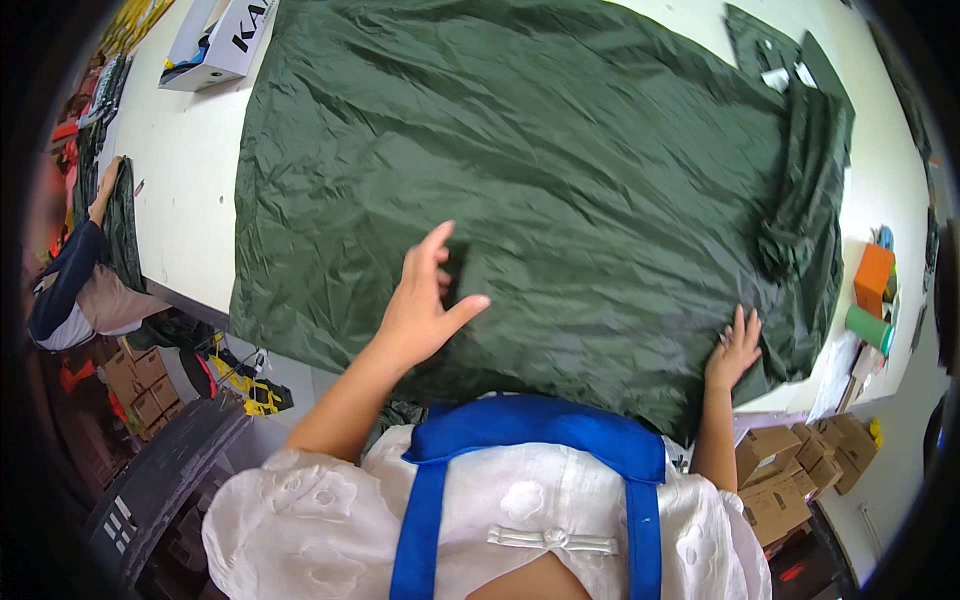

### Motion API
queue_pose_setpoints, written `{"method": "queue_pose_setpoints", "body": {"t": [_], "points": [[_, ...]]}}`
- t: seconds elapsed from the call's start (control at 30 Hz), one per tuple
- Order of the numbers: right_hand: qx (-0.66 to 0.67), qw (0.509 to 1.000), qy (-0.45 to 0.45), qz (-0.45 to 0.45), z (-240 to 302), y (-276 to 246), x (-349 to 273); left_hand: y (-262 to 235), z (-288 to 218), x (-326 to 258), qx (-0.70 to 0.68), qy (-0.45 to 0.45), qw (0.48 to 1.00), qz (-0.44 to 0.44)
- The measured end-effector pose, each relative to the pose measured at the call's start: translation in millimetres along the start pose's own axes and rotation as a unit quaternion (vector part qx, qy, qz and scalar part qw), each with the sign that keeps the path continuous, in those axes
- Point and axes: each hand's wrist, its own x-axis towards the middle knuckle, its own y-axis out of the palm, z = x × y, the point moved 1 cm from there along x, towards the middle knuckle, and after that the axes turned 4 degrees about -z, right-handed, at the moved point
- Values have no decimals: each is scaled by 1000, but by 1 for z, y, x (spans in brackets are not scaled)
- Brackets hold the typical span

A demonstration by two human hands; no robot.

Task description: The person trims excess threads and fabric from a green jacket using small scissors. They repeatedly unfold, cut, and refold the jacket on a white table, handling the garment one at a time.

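Observation:
A large dark green garment of thin, wrinkled fabric lies spread over the white table, its near edge hanging at my waist. A sleeve-like part is bunched along the right side, with small white labels near its top. My left hand is raised just over the fabric left of the middle, thumb and fingers apart, holding nothing. Flat on the cloth near the right front edge rests my right hand, its fingers stretched out.
A white cardboard box with small items stands at the back left of the table. On the right edge are an orange box and a green roll. Another person's arm shows far left. Brown cartons sit below right.

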Motion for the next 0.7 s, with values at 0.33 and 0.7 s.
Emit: {"method": "queue_pose_setpoints", "body": {"t": [0.33, 0.7], "points": [[152, 978, -141, 20, 12, -68, -18, 34, 61, -58, 285, 19, 950, -125], [162, 941, -276, 110, -64, -81, -150, -40, 168, -118, 171, -429, 754, -467]]}}
